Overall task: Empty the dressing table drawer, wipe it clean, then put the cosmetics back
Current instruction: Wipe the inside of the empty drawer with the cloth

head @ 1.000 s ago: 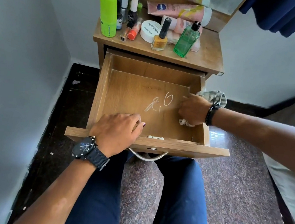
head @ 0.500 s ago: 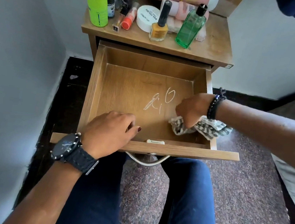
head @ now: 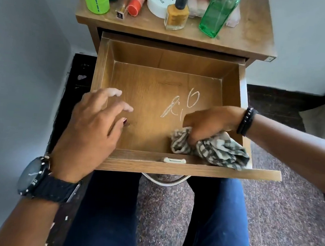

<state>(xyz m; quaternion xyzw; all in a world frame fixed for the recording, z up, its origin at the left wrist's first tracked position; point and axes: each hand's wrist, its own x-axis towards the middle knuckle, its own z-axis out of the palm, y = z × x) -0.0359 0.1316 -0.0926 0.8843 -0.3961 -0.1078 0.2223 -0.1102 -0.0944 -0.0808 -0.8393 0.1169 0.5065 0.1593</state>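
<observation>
The right hand (head: 208, 122) clutches a bunched checked cloth (head: 213, 149) in the pulled-out drawer (head: 159, 106), at its front right corner, white scribbles (head: 181, 106) just beyond its knuckles, while the left hand (head: 94, 127) hovers slack-fingered over the opposite front corner.

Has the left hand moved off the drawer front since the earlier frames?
Yes. The left hand has lifted off the drawer's front edge, fingers now spread above the drawer floor.
</observation>
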